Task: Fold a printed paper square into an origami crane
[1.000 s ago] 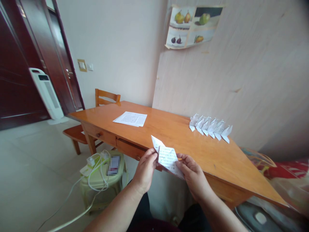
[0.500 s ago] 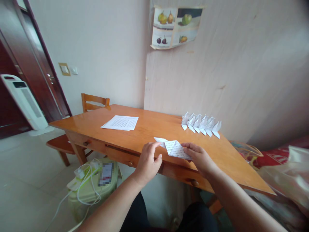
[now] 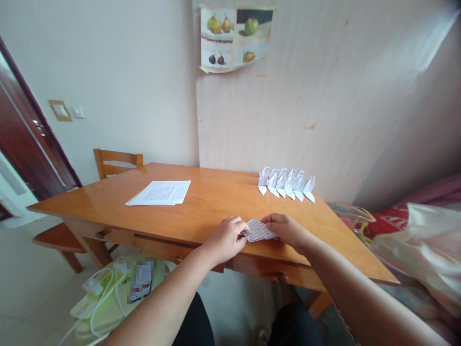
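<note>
Close to the table's front edge, a folded sheet of printed paper (image 3: pixel 260 230) is between my two hands. My left hand (image 3: pixel 230 236) has its fingers closed on the paper's left end. On the right end, my right hand (image 3: pixel 286 229) grips it with the thumb hidden from sight. Farther back on the wooden table (image 3: pixel 212 194), several folded white paper figures (image 3: pixel 287 183) with pointed tips stand in rows. A stack of printed sheets (image 3: pixel 160 193) lies flat to the left.
A wooden chair (image 3: pixel 117 157) stands beyond the table's left end. Below on the left, a pale green stool-like box (image 3: pixel 115 298) carries a power strip, white cables and a phone-like item. Plastic bags (image 3: pixel 428 240) crowd the right side. Fruit pictures (image 3: pixel 236 38) hang on the wall.
My left hand has gone from open fingers beside the paper to gripping its left end. The paper now sits lower against the table. The camera view has swung right.
</note>
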The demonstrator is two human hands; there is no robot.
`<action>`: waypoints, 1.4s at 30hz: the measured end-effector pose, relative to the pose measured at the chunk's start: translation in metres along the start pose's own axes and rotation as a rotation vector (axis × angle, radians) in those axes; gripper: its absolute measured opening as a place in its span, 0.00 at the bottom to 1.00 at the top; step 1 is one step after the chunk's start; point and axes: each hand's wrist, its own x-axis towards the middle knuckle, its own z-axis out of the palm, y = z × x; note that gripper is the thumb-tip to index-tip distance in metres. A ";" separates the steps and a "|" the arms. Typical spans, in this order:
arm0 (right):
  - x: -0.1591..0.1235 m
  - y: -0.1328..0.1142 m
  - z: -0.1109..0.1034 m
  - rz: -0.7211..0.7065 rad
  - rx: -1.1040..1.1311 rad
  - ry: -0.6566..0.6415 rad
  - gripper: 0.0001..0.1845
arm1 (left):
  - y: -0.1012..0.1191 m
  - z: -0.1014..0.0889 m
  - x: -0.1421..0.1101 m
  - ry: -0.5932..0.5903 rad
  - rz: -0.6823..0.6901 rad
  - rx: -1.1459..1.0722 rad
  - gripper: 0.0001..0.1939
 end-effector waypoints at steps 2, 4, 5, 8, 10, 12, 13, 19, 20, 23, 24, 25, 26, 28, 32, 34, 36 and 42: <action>0.002 0.004 -0.001 -0.037 -0.087 0.017 0.11 | -0.001 0.001 0.000 -0.018 -0.007 -0.022 0.08; 0.001 0.005 -0.002 -0.081 -0.166 0.052 0.09 | -0.001 0.002 0.000 -0.031 -0.018 -0.040 0.08; -0.002 0.003 -0.002 -0.115 -0.208 0.077 0.09 | -0.001 0.001 0.000 -0.036 -0.024 -0.046 0.08; -0.017 -0.008 0.000 -0.308 -0.396 0.154 0.12 | -0.001 0.000 0.001 -0.059 -0.034 -0.051 0.07; -0.029 -0.017 0.005 -0.482 -0.538 0.130 0.12 | 0.000 0.000 0.001 -0.072 -0.033 -0.054 0.06; -0.038 -0.024 0.012 -0.561 -0.601 0.059 0.09 | 0.001 -0.001 0.001 -0.077 -0.036 -0.058 0.05; -0.041 -0.025 0.015 -0.584 -0.612 0.019 0.07 | 0.001 -0.001 0.001 -0.078 -0.040 -0.060 0.05; -0.038 -0.013 0.026 -0.445 -0.560 -0.002 0.06 | 0.001 -0.004 0.002 -0.115 -0.075 -0.090 0.04; -0.038 -0.011 0.026 -0.417 -0.553 0.007 0.06 | 0.001 -0.005 0.002 -0.113 -0.083 -0.098 0.04; -0.037 -0.010 0.026 -0.382 -0.540 0.006 0.09 | -0.001 -0.006 0.001 -0.105 -0.100 -0.130 0.04; -0.037 -0.010 0.025 -0.374 -0.535 0.006 0.09 | -0.002 -0.006 0.001 -0.104 -0.105 -0.139 0.05; -0.036 -0.010 0.025 -0.360 -0.529 0.009 0.10 | -0.002 -0.006 0.002 -0.107 -0.110 -0.146 0.05; -0.035 -0.010 0.024 -0.342 -0.523 0.009 0.10 | -0.003 -0.007 0.002 -0.112 -0.115 -0.151 0.06; -0.032 -0.009 0.024 -0.306 -0.513 0.005 0.12 | -0.003 -0.008 0.005 -0.128 -0.123 -0.160 0.08; -0.026 -0.009 0.023 -0.270 -0.500 0.006 0.10 | -0.004 -0.010 0.010 -0.175 -0.150 -0.178 0.09; -0.024 -0.010 0.023 -0.246 -0.495 0.017 0.08 | -0.004 -0.010 0.012 -0.198 -0.171 -0.186 0.09; -0.023 -0.012 0.023 -0.219 -0.498 0.015 0.07 | -0.005 -0.010 0.013 -0.209 -0.189 -0.191 0.10; -0.020 -0.011 0.023 -0.177 -0.522 -0.014 0.06 | -0.006 -0.009 0.012 -0.196 -0.211 -0.202 0.10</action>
